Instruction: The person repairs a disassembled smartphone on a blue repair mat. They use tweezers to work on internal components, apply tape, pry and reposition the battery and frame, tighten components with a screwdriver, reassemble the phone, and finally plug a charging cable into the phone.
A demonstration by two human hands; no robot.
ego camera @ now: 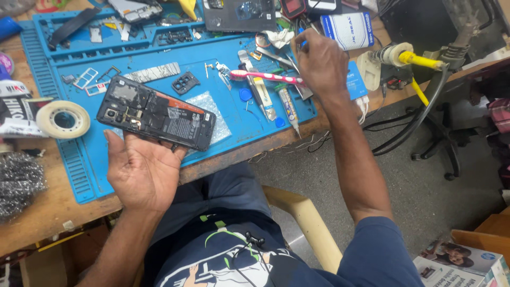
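The left hand (pixel 142 171) lies palm up at about 8 o'clock in the head view, its fingers (pixel 114 139) spread under an opened phone (pixel 156 112) with its back cover off and the black internals and battery showing — the phone rests across the fingertips just above the blue repair mat (pixel 79 175). The right hand (pixel 321 65), toward 1 o'clock, has its fingers clenched around the handle of a pink-and-white toothbrush (pixel 265 77), whose head points back toward the phone, well apart from it.

To handle this well, I judge the phone should stay level and supported along its full length, since the open side faces up and loose parts could slide. The brush would work best with light strokes, kept off the thin cables and connectors.

The mat covers much of a worn wooden tabletop (pixel 42 212). On it lie a small camera frame (pixel 185 83), a clear plastic bag (pixel 210 106), tweezers and a glue tube (pixel 289 109) near 12 o'clock. A roll of tape (pixel 62 119) sits at 9 o'clock beside the mat, with a wad of steel wool (pixel 18 183) below it. At 2 o'clock a tool with a yellow cable (pixel 419 61) hangs off the edge — beyond it are dark cables and a chair base on a grey floor (pixel 425 191).
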